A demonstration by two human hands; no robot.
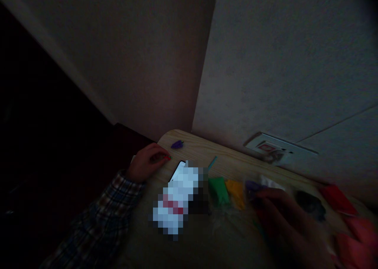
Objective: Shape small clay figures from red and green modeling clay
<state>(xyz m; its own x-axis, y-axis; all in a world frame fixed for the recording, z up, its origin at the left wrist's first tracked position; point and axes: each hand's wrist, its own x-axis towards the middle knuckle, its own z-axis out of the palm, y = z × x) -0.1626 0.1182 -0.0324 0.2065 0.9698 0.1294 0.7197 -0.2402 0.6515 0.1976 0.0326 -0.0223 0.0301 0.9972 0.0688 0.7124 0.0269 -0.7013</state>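
Near the table's far left corner, my left hand (pixel 148 162) is closed in a pinch on a tiny red piece (pixel 167 157) with a bit of green at its tip. A small purple piece (pixel 177 144), shaped like a bunch of grapes, lies just beyond it. To the right, my dim, blurred right hand (pixel 291 217) has its thumb and finger together at a purple packet (pixel 253 188). Beside that packet are a yellow packet (pixel 236 193) and a green packet (pixel 219 191). A lit phone (pixel 178 172), mostly blurred out, is between my hands.
A thin blue stick (pixel 213 162) lies behind the phone. Along the right are a white packet (pixel 270 181), a dark packet (pixel 310 204), a red packet (pixel 338 200) and pinkish-red packets (pixel 354 250). Walls border the wooden table (pixel 195 147), with a socket plate (pixel 280 147) low on one.
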